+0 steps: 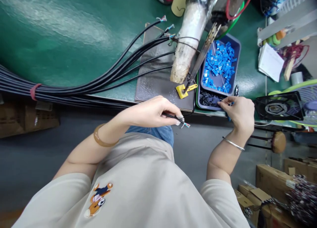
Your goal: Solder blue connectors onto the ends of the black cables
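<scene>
A glossy green tabletop (61,39) carried a dark grey rectangular mat (156,79) at its near edge. A bundle of black cables (74,87), bound by a red tie (34,91), fanned out across the mat. A white film-wrapped cylinder (190,33) slanted down onto the mat, with a small yellow plastic block (182,91) just beside its lower end. To the right sat a blue-grey plastic tray (236,44) of bright blue plastic pieces (219,66). Farther right lay a white paper pad (270,61) and a black square fan (278,106). Brown cardboard boxes (272,178) stood on the floor.
</scene>
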Demonstrator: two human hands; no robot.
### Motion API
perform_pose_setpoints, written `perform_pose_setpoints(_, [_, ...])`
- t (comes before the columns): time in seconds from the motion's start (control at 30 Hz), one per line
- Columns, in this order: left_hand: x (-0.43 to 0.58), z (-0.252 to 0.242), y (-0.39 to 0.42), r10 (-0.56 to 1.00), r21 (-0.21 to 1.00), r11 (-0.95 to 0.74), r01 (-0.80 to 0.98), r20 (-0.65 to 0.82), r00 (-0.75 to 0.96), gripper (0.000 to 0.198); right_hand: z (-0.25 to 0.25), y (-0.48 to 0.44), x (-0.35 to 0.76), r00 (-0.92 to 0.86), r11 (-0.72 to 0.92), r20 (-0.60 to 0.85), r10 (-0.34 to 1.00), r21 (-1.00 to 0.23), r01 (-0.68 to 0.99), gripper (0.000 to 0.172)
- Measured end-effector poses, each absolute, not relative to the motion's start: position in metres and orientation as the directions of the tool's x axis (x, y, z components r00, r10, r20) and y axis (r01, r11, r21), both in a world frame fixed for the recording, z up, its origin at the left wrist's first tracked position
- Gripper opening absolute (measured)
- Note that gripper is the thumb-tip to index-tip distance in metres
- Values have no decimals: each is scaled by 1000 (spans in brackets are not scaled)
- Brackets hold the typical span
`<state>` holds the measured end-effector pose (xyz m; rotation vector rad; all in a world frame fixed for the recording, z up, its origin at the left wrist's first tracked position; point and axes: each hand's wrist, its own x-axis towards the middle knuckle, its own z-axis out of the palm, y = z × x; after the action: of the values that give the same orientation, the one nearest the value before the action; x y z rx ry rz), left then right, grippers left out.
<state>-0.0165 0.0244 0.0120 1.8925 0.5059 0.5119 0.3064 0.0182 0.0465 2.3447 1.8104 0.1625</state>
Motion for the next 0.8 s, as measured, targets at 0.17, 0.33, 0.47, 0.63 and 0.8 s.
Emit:
perform_pose_setpoints(0.17, [4, -2, 10, 830, 998, -57, -37, 68, 554, 16, 41, 26, 307, 339, -337, -34, 940, 43, 941, 6])
perform_pose_setpoints(0.33, [6, -8, 2, 899, 980, 109, -166, -26, 437, 11, 32, 23, 308, 306, -305, 87, 948, -25, 952, 6])
perform_pose_setpoints(0.47, [5, -6, 1, 904, 976, 153, -156, -75, 420, 7, 34, 13, 302, 327, -313, 208, 922, -100, 945, 10])
perform_pose_setpoints(0.63, [8, -6, 2, 909, 978, 148, -149, -75, 411, 6, 44, -14, 265, 347, -78, 491, 799, -487, 870, 6])
perform_pose_setpoints(0.8, [8, -2, 6, 907, 971, 161, -179, -73, 416, 4, 41, -34, 218, 342, 125, 439, 831, -747, 653, 6])
